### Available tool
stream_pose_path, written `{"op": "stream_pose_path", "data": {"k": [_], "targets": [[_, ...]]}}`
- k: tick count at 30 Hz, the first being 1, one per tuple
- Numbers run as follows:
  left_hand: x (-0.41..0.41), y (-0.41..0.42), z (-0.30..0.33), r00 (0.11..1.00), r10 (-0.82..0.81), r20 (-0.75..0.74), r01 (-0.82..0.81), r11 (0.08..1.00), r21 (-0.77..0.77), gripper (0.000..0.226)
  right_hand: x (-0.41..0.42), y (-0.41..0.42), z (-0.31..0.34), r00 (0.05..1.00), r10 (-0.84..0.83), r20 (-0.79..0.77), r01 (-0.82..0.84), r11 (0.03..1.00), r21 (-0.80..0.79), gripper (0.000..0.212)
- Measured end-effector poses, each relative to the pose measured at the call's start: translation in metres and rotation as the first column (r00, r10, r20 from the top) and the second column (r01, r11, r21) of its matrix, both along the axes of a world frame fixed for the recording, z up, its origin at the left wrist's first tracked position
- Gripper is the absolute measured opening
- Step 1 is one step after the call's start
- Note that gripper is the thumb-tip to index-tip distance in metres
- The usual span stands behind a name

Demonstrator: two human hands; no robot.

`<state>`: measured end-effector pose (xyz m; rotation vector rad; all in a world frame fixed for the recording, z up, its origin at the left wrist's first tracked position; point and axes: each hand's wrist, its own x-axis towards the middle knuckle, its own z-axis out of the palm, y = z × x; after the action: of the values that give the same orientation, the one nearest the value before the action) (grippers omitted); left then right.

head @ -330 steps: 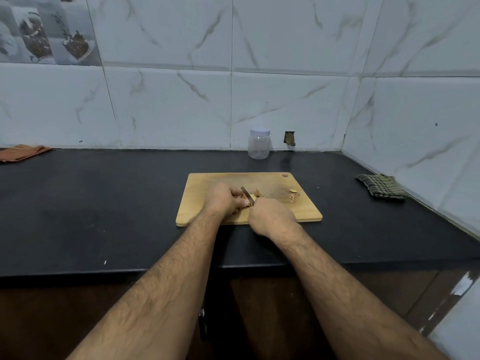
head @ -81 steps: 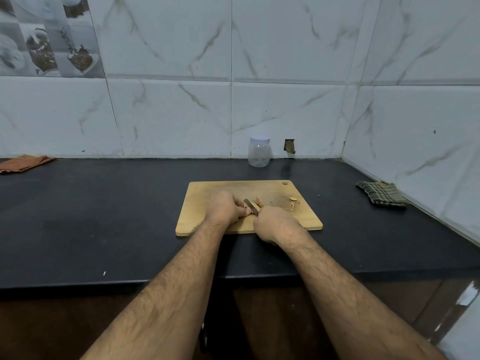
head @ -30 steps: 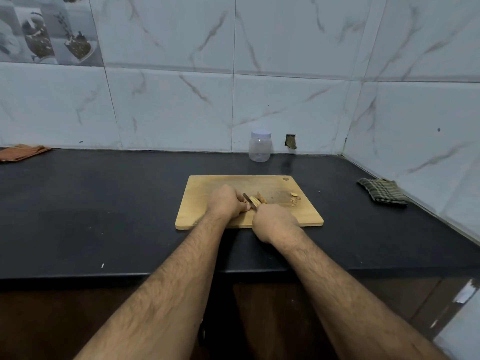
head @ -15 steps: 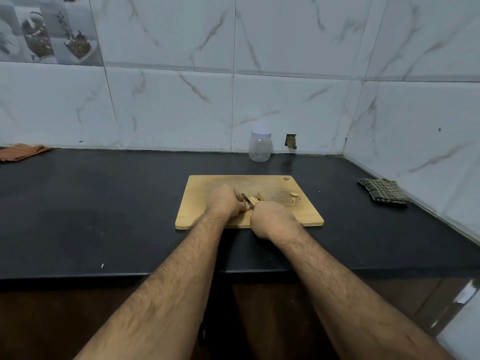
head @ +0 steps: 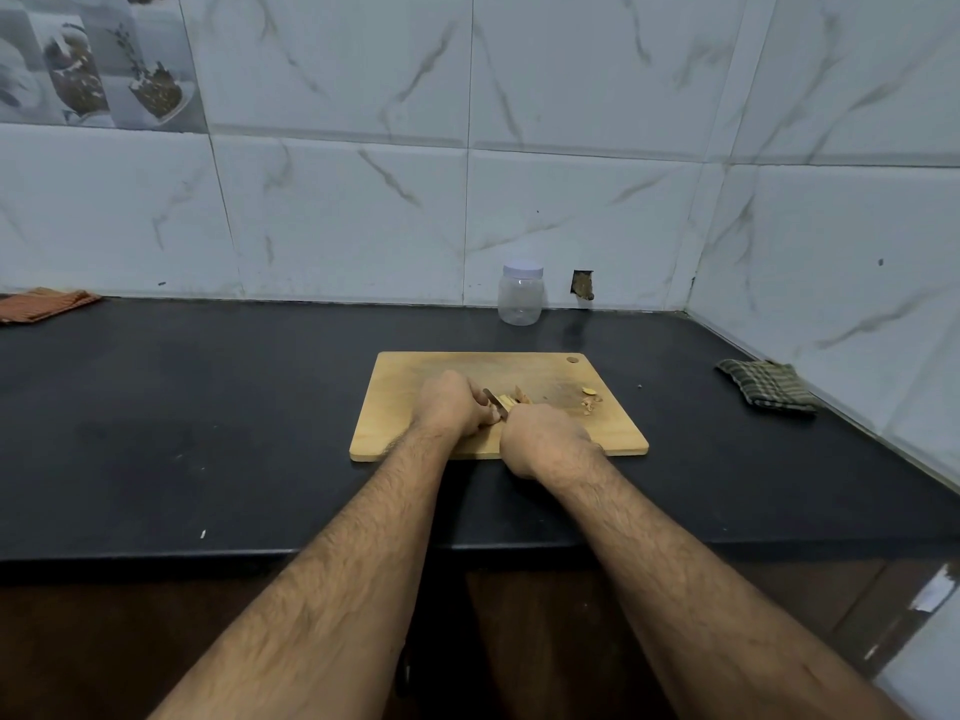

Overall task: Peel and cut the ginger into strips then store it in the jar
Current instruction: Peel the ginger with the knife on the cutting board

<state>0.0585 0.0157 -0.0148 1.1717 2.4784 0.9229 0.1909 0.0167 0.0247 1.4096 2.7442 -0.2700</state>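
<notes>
We see a black counter (head: pixel 208 407) that runs wall to wall under pale marbled tiles (head: pixel 337 210). On it, near the front edge, lies a wooden cutting board (head: pixel 405 387), and both forearms reach onto it from below. Our left hand (head: pixel 453 405) sits on the board's middle with its fingers curled down, pinning the ginger (head: pixel 506 401) against the wood; most of that piece is hidden under the fingers. Our right hand (head: pixel 543 438) is clenched just beside it, at the board's near edge, gripping a knife (head: pixel 493 396) whose handle we cannot see; the blade slants up and away between the two hands, against the ginger. A few cut pieces (head: pixel 521 394) lie just past the blade, and a small heap of scraps (head: pixel 590 399) rests toward the board's right side. A checked cloth (head: pixel 766 391) lies by the right wall, an orange cloth (head: pixel 44 304) at the far left. The clear jar (head: pixel 520 299), with its pale lid on, stands against the back wall, well apart from the board.
</notes>
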Motion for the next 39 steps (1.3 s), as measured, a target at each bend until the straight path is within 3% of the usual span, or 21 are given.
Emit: {"op": "stream_pose_path", "data": {"k": [10,14,19,23,29,39], "targets": [[-0.001,0.002,-0.003,1.000,-0.001,-0.021,0.001,1.000,0.030,0.010,-0.004,0.002,0.009,0.996,0.045,0.078,-0.041,0.998,-0.050,0.060],[0.000,0.001,-0.002,0.999,-0.001,-0.037,0.002,1.000,0.020,0.012,-0.001,0.003,0.006,0.997,0.033,0.063,-0.030,0.998,-0.058,0.046],[0.000,0.001,-0.001,1.000,0.009,0.013,-0.009,1.000,0.004,0.014,0.012,-0.001,0.004,0.998,0.021,0.056,-0.017,0.998,-0.065,0.009],[0.004,-0.002,0.002,1.000,0.010,-0.001,-0.010,1.000,0.003,0.016,0.021,-0.005,0.000,0.998,0.032,0.050,-0.029,0.998,-0.061,0.005],[0.008,-0.005,0.002,1.000,0.026,0.004,-0.026,0.999,0.026,0.017,0.034,-0.010,-0.002,1.000,0.013,0.018,-0.012,0.998,-0.061,0.025],[0.011,-0.007,0.003,0.999,0.034,-0.001,-0.034,0.999,0.028,0.017,0.036,-0.006,-0.001,1.000,-0.003,0.009,0.003,0.999,-0.046,0.026]]}}
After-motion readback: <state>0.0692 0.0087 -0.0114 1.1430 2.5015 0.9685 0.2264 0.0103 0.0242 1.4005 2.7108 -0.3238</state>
